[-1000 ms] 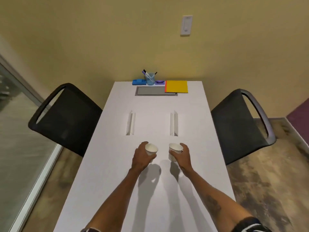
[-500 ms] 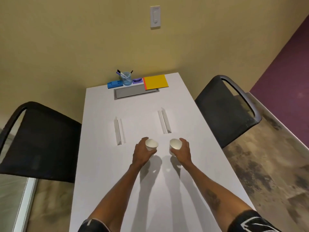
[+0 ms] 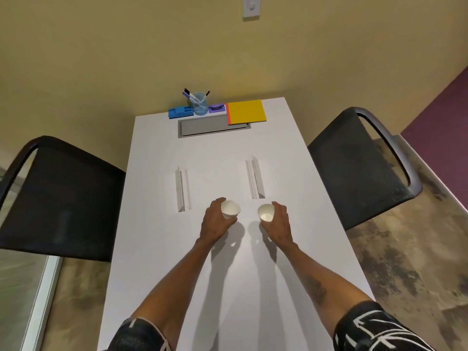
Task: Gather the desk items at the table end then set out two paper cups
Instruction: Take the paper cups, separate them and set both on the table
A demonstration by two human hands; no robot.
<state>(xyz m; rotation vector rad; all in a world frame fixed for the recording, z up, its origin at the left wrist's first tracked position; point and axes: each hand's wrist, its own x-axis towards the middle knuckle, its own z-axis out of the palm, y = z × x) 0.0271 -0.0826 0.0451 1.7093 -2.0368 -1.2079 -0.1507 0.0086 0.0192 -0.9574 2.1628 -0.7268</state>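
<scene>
The left hand [image 3: 215,224] grips the left cup [image 3: 230,209] and the right hand [image 3: 278,224] grips the right cup [image 3: 265,212], the 2 side by side but apart at mid-worktop [image 3: 215,153], with blue tray [image 3: 180,113], pen pot [image 3: 199,105] and yellow pad [image 3: 247,112] at its far end.
</scene>
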